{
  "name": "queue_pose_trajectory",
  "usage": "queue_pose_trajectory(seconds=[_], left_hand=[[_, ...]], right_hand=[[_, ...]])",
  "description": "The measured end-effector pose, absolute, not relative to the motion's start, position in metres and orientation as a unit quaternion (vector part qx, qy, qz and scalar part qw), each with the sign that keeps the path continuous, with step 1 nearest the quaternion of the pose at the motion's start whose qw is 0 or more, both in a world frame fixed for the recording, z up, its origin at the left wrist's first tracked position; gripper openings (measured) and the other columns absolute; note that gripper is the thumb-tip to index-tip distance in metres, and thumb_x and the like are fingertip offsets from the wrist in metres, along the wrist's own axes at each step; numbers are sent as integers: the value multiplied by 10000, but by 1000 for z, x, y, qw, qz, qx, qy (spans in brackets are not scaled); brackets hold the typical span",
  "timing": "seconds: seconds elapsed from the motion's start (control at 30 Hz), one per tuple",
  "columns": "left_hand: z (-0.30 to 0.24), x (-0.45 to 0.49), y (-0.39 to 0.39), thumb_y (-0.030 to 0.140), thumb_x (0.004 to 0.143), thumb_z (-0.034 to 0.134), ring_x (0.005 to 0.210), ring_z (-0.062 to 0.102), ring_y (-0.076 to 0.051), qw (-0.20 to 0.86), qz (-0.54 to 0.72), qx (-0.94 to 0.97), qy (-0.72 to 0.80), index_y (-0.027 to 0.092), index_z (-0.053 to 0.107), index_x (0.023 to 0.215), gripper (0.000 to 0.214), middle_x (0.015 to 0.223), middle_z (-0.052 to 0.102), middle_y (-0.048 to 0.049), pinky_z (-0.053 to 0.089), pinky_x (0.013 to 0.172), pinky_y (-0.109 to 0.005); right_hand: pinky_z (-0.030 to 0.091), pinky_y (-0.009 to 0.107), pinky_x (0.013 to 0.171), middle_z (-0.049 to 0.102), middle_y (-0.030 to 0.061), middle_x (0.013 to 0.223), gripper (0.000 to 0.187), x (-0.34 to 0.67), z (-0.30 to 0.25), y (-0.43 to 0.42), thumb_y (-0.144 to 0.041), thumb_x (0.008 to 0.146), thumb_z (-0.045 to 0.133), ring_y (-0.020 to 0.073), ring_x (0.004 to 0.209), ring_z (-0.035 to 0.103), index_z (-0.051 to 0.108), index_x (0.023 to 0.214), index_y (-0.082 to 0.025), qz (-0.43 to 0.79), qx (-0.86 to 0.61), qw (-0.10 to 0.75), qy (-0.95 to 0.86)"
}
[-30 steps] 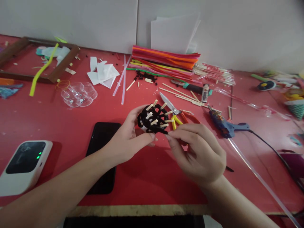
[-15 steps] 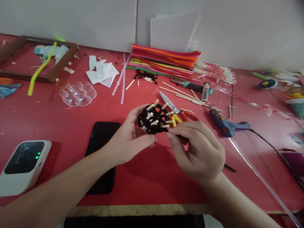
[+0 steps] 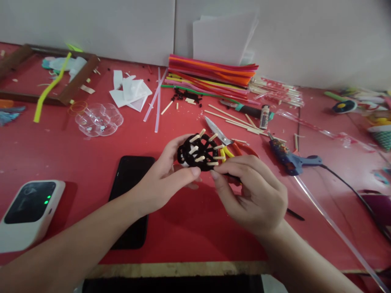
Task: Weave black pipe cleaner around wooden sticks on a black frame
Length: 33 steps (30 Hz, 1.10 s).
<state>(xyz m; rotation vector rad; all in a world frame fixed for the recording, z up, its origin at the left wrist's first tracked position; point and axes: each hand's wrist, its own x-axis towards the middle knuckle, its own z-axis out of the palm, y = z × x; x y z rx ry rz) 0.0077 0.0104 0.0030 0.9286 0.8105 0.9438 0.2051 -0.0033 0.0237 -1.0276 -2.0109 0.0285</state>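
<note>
A small round frame woven from black pipe cleaner (image 3: 204, 167), with several short pale wooden sticks (image 3: 200, 158) standing up around it, is held above the table. My left hand (image 3: 174, 175) wraps round its left side, the thumb pressed on the near edge. At the right edge, my right hand (image 3: 250, 191) pinches a strand of the black pipe cleaner between thumb and forefinger. A thin black end (image 3: 295, 214) shows beyond my right wrist. Just behind, scissors (image 3: 218, 132) with red and yellow handles lie partly hidden by the frame and my right hand.
A blue glue gun (image 3: 287, 158) with a clear glue stick lies right. Colourful pipe cleaners (image 3: 210, 73), wooden sticks (image 3: 235, 120) and a lighter (image 3: 264, 117) are behind. A black phone (image 3: 131, 228), a white device (image 3: 33, 211) and a clear plastic palette (image 3: 99, 120) sit left.
My right hand has shifted slightly left and my left thumb has moved up onto the near edge of the frame. The frame has tilted a little.
</note>
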Motion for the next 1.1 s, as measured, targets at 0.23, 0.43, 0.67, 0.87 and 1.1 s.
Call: queue_pose_trajectory(seconds=[0.23, 0.43, 0.67, 0.87, 1.1], left_hand=[[4, 10, 10, 292, 884, 767, 830, 725, -149, 709, 419, 425, 376, 314, 470, 1428, 620, 1240, 648, -55, 664, 714, -298], [5, 11, 11, 293, 883, 751, 774, 720, -130, 708, 418, 424, 380, 299, 466, 1414, 603, 1220, 636, -53, 666, 699, -295], [6, 11, 12, 291, 879, 740, 766, 724, -131, 711, 419, 422, 376, 297, 459, 1399, 591, 1284, 617, -68, 658, 690, -296], [6, 11, 13, 273, 884, 720, 764, 720, -135, 712, 418, 417, 379, 301, 458, 1404, 583, 1247, 629, -61, 658, 681, -301], [6, 11, 11, 305, 893, 730, 707, 732, -114, 717, 417, 413, 376, 300, 463, 1407, 579, 1203, 653, -51, 675, 677, -282]], right_hand=[[613, 280, 664, 709, 43, 823, 128, 205, 24, -6, -66, 878, 694, 155, 737, 700, 690, 914, -189, 20, -411, 431, -803], [616, 293, 658, 713, 38, 844, 142, 204, 24, -7, -79, 881, 694, 163, 749, 699, 685, 936, -210, 20, -416, 432, -800], [622, 308, 690, 713, 37, 825, 154, 203, 25, -6, -69, 871, 693, 175, 762, 705, 682, 931, -211, 20, -416, 436, -798], [615, 277, 719, 714, 41, 827, 128, 202, 23, -5, -70, 873, 696, 158, 769, 705, 680, 919, -189, 18, -417, 433, -799], [604, 265, 708, 697, 34, 837, 132, 203, 24, -6, -76, 881, 694, 146, 777, 689, 655, 936, -190, 63, -423, 453, -782]])
